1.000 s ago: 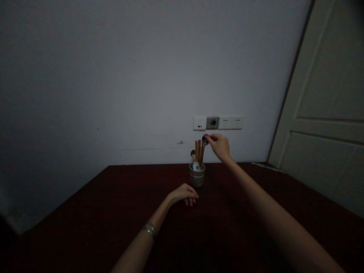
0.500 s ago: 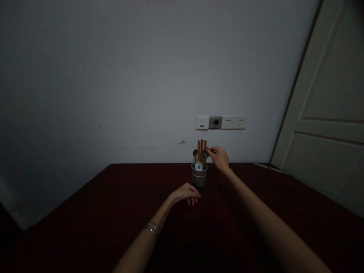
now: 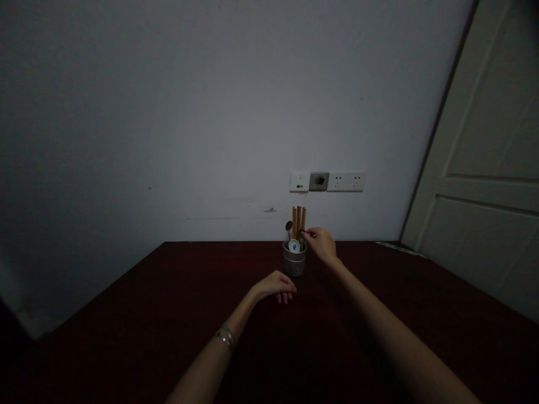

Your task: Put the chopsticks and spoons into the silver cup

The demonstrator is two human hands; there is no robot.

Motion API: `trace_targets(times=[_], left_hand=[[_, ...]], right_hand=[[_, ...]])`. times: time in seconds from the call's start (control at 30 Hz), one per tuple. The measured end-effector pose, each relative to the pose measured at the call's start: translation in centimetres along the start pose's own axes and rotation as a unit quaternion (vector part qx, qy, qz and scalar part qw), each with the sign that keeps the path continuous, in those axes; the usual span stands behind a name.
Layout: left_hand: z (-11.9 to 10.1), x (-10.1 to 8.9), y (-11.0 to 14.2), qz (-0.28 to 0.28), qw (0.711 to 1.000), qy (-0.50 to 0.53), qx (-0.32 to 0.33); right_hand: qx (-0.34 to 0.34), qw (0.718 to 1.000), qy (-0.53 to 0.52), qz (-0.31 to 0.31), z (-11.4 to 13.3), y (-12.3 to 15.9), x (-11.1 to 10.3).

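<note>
A metal utensil holder stands on the dark red table. In it are several wooden chopsticks, a dark spoon at the left, and a white spoon with a blue mark in front. My right hand is at the holder's right side, its fingertips pinching a small metal spoon beside the chopsticks; the fingers partly cover it. In front of the holder, my left hand hangs low over the tabletop with loosely bent fingers, holding nothing. A silvery bracelet circles the left wrist.
The dark red table reaches back to a pale wall. Sockets and switches sit on the wall above the holder. A panelled door is at the right, and a thin strip lies near the table's back right edge.
My right hand has moved down and slightly left, lowering the spoon it holds into the holder. My left hand stays nearly in place.
</note>
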State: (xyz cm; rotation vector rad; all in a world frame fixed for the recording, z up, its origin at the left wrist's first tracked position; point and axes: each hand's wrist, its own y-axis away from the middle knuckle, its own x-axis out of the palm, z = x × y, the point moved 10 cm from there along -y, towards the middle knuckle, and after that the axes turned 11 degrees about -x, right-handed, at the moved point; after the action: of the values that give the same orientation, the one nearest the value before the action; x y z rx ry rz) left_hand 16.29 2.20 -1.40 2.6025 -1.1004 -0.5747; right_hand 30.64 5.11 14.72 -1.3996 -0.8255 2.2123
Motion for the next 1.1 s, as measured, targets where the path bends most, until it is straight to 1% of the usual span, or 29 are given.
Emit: trace_targets(times=[0.33,0.7,1.1], left_hand=[[-0.24,0.18,0.2,0.007,1.0,-0.002,0.009],[-0.42,0.18,0.63,-0.002,1.0,-0.002,-0.004],[0.06,0.01,0.0,0.001,1.0,-0.002,0.004]], right_hand=[[0.003,1.0,0.001,0.026,-0.29,-0.12,0.37],[0.007,0.999,-0.007,0.03,-0.1,0.11,0.11],[0.0,0.999,0.001,0.036,0.0,0.16,-0.19]])
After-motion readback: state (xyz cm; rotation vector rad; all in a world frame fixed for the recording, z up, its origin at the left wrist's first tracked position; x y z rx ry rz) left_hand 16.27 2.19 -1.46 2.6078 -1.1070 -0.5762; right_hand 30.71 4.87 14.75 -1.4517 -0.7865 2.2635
